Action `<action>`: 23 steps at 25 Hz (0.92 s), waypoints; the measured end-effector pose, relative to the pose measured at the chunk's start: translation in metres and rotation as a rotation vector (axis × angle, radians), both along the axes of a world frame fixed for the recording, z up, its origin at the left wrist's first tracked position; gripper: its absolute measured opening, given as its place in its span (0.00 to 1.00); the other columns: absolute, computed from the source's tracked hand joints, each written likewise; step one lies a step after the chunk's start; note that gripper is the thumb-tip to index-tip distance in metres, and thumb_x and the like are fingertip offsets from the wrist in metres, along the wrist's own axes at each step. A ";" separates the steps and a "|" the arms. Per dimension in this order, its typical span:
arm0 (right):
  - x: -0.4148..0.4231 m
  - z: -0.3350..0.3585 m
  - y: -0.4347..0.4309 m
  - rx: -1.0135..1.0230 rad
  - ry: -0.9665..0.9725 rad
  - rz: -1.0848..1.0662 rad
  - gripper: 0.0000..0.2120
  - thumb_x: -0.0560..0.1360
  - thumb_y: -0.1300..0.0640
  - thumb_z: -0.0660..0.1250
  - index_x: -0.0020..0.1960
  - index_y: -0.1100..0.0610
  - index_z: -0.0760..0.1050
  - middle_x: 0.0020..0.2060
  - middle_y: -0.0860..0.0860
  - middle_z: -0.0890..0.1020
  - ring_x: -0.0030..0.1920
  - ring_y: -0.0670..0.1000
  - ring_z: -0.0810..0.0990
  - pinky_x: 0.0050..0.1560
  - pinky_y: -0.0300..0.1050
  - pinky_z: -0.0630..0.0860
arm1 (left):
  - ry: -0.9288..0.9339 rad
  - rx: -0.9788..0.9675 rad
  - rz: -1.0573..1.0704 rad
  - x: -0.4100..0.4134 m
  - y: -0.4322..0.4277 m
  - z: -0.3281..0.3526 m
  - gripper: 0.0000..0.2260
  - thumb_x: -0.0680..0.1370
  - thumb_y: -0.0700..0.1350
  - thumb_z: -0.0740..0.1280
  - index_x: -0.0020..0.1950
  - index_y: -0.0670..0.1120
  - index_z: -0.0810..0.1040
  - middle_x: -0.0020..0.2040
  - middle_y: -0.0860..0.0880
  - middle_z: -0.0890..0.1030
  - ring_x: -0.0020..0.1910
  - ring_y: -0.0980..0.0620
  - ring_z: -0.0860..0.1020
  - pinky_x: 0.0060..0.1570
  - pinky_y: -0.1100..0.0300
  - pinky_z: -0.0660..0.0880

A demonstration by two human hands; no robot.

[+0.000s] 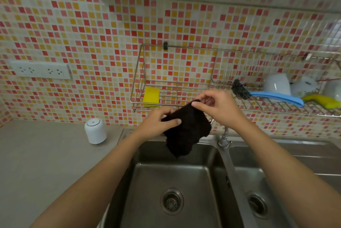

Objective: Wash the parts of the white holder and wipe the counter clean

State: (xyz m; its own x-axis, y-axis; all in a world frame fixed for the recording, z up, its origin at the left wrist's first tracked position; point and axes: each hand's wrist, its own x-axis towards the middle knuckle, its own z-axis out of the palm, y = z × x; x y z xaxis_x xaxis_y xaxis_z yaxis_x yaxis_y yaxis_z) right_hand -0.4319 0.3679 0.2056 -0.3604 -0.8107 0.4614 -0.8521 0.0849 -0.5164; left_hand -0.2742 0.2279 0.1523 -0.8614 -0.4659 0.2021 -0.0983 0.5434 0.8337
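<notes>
Both hands are holding the cloth (pixel 186 131) up over the sink (pixel 151 181) right now. The left hand (pixel 158 122) is pinching its left edge with the thumb on top, the right hand (pixel 215 107) is pinching the upper corner, and the rest is hanging down toward the basin. What I'd be worrying about: that's only a fingertip grip on a floppy rag, so if either pinch is slipping, the cloth is dropping into the sink, maybe onto the drain (pixel 172 202). Can't tell if it's wet, but if it is, carrying it sideways is going to be dripping over the very table (pixel 46 154) it's meant to be wiping. The faucet (pixel 224 138) is also sitting just behind the cloth, so it's easy to snag. The holder (pixel 95 131) is standing upright on the table by the sink's back-left corner. It's off to the left of the left hand, well apart from both hands and not touching the cloth, so a careless wide swipe could be knocking it over.
</notes>
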 end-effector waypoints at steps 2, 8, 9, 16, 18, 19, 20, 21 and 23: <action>-0.011 0.012 0.004 -0.075 -0.091 -0.029 0.07 0.70 0.49 0.72 0.44 0.52 0.81 0.37 0.45 0.81 0.38 0.44 0.80 0.41 0.36 0.77 | 0.010 -0.080 -0.005 -0.002 -0.007 0.028 0.05 0.75 0.47 0.69 0.44 0.46 0.78 0.42 0.50 0.79 0.44 0.55 0.79 0.43 0.56 0.77; -0.058 0.028 -0.035 -0.250 -0.387 -0.143 0.09 0.70 0.49 0.73 0.43 0.54 0.79 0.35 0.45 0.79 0.34 0.41 0.79 0.37 0.36 0.74 | -0.002 -0.171 0.080 -0.054 -0.060 0.103 0.04 0.74 0.48 0.70 0.47 0.50 0.81 0.46 0.52 0.80 0.47 0.54 0.78 0.44 0.60 0.75; -0.067 0.023 -0.047 -0.200 -0.383 -0.165 0.11 0.70 0.49 0.73 0.45 0.56 0.80 0.35 0.45 0.79 0.34 0.40 0.78 0.38 0.36 0.73 | -0.076 -0.200 0.090 -0.068 -0.072 0.100 0.04 0.74 0.48 0.71 0.47 0.49 0.81 0.46 0.52 0.79 0.48 0.52 0.78 0.42 0.61 0.74; -0.120 0.000 -0.113 0.166 -0.234 -0.293 0.16 0.72 0.49 0.71 0.48 0.63 0.81 0.47 0.56 0.83 0.43 0.53 0.79 0.50 0.48 0.74 | -0.325 -0.394 0.109 -0.138 -0.129 0.058 0.14 0.74 0.48 0.70 0.57 0.43 0.79 0.58 0.46 0.79 0.59 0.47 0.75 0.53 0.58 0.69; -0.128 0.000 -0.120 0.240 -0.196 -0.290 0.16 0.73 0.49 0.70 0.49 0.63 0.81 0.44 0.54 0.82 0.34 0.50 0.75 0.47 0.46 0.74 | -0.345 -0.405 0.082 -0.149 -0.137 0.051 0.13 0.75 0.47 0.70 0.55 0.41 0.80 0.57 0.44 0.80 0.58 0.46 0.75 0.55 0.55 0.70; -0.133 -0.001 -0.123 0.251 -0.188 -0.299 0.16 0.73 0.49 0.70 0.48 0.63 0.81 0.42 0.53 0.81 0.33 0.49 0.74 0.45 0.45 0.73 | -0.347 -0.426 0.079 -0.153 -0.140 0.049 0.13 0.75 0.47 0.70 0.54 0.40 0.80 0.56 0.43 0.80 0.57 0.45 0.76 0.55 0.54 0.71; -0.134 -0.001 -0.125 0.267 -0.179 -0.319 0.15 0.73 0.49 0.70 0.46 0.63 0.81 0.41 0.53 0.81 0.34 0.50 0.75 0.43 0.44 0.72 | -0.364 -0.464 0.086 -0.156 -0.141 0.048 0.13 0.75 0.47 0.70 0.54 0.41 0.81 0.55 0.43 0.80 0.57 0.45 0.76 0.54 0.55 0.70; -0.136 -0.005 -0.128 0.270 -0.163 -0.326 0.16 0.73 0.49 0.70 0.43 0.63 0.81 0.40 0.55 0.81 0.37 0.52 0.78 0.42 0.45 0.72 | -0.367 -0.500 0.092 -0.159 -0.143 0.044 0.13 0.75 0.48 0.70 0.56 0.42 0.80 0.56 0.44 0.80 0.58 0.45 0.75 0.55 0.55 0.70; -0.135 -0.009 -0.135 0.289 -0.106 -0.375 0.18 0.73 0.47 0.69 0.47 0.64 0.80 0.45 0.57 0.82 0.47 0.56 0.80 0.47 0.46 0.73 | -0.381 -0.550 0.161 -0.164 -0.145 0.041 0.18 0.75 0.50 0.69 0.63 0.46 0.76 0.64 0.46 0.77 0.64 0.45 0.73 0.62 0.52 0.69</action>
